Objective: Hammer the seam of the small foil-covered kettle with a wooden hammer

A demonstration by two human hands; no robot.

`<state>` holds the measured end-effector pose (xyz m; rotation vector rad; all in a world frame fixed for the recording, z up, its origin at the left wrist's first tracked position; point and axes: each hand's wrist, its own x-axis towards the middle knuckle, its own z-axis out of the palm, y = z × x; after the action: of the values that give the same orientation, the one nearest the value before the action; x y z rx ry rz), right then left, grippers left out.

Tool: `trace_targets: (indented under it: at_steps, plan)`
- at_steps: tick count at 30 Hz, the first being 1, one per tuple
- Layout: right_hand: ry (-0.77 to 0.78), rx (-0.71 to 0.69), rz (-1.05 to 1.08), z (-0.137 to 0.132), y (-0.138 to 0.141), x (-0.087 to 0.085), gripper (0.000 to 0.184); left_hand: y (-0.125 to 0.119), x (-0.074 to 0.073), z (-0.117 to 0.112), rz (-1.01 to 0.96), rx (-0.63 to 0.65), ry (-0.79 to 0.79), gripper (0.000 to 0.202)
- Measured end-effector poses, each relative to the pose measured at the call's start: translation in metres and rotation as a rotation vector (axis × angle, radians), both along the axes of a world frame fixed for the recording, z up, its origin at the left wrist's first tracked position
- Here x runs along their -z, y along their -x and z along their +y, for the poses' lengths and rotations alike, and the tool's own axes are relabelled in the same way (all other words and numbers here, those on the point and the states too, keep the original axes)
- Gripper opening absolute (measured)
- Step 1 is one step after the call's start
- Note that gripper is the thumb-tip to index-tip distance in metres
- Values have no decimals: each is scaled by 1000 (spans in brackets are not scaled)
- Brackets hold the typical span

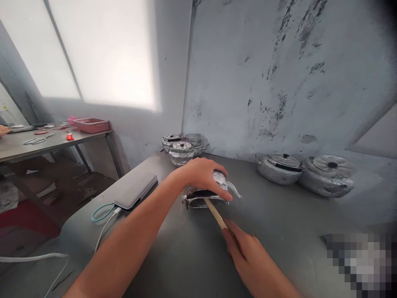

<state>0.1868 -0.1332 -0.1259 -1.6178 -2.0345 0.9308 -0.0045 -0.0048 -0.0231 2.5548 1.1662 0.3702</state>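
A small silver metal kettle point(221, 179) lies tipped on the grey table, its round mouth facing me and its pale curved spout point(235, 189) pointing right. Over its top, my left hand point(206, 176) is closed around the body with thumb and fingers. A black handle point(198, 193) crosses just above the mouth. In my right hand point(242, 244) is a wooden stick point(216, 213), gripped near its lower end. The stick's far end goes into the kettle's mouth, where its tip is hidden.
More silver kettles point(181, 153) stand at the back corner, and two lidded ones point(281, 169) by the wall at right. A grey power bank point(136, 190) with cables lies left. The other table holds a red tray point(91, 125) and scissors point(39, 139). A person's hand point(4, 130) shows far left.
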Motion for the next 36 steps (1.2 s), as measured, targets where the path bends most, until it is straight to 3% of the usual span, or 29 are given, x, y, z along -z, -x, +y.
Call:
trace_targets:
  at_steps: [12,22,32,36]
  plan:
    - [-46,4,-19,2,-3,-9,43,-1,0,-2,24,-3,-12,81]
    - [21,-7,26,-2,-2,-2,42,0,-1,-2,9,-2,18,81]
    - [-54,14,-42,4,0,-9,41,-1,-2,-2,28,-22,-2,80]
    - [-7,2,-21,2,1,-5,43,-1,-4,-4,26,-29,21,79]
